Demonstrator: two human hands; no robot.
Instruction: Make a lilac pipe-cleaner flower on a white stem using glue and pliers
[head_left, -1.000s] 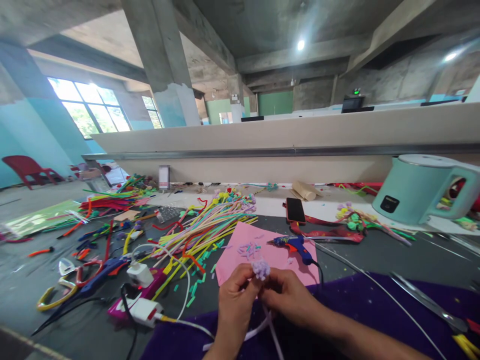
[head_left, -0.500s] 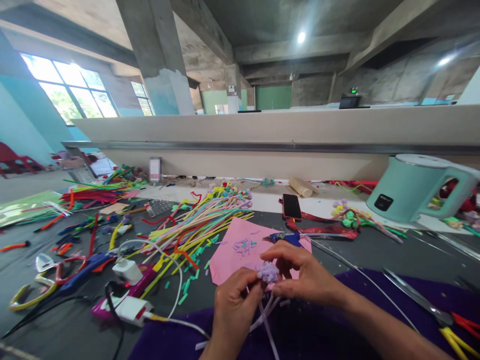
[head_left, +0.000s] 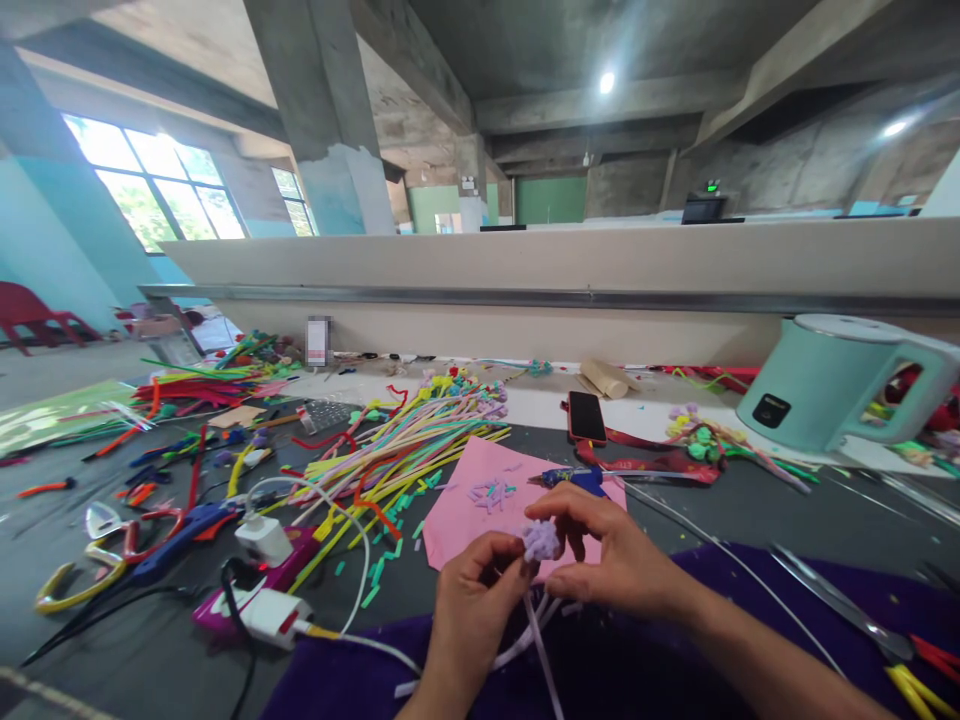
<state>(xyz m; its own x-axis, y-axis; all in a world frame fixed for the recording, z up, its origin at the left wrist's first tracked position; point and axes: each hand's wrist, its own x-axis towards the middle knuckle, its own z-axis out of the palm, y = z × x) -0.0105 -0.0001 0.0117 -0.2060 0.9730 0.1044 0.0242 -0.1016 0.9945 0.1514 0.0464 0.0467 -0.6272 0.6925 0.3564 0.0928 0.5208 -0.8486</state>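
A small fuzzy lilac flower (head_left: 541, 540), seemingly made of pipe cleaner, is between my two hands above a dark purple cloth (head_left: 630, 650). My left hand (head_left: 480, 590) pinches its underside between thumb and fingers. Curved around the flower's top and right side is my right hand (head_left: 600, 550), fingertips at the petals and thumb below. Pale lilac stems (head_left: 541, 650) hang down under the hands. Just beyond, pink paper (head_left: 457, 520) bears short lilac clippings (head_left: 491, 494). A blue glue gun (head_left: 574, 480) lies behind my right hand.
Bundled pipe cleaners (head_left: 405, 430) spread across the left middle. Pliers (head_left: 112, 550) and a magenta power strip (head_left: 214, 615) with cables lie left. Scissors (head_left: 840, 605) are at right. A phone (head_left: 586, 417) and green kettle (head_left: 817, 385) stand farther back near the partition (head_left: 525, 265).
The view has shifted slightly, so the whole scene sits a little further right. My hands keep almost the same pose around the lilac flower, which looks slightly turned or tilted.
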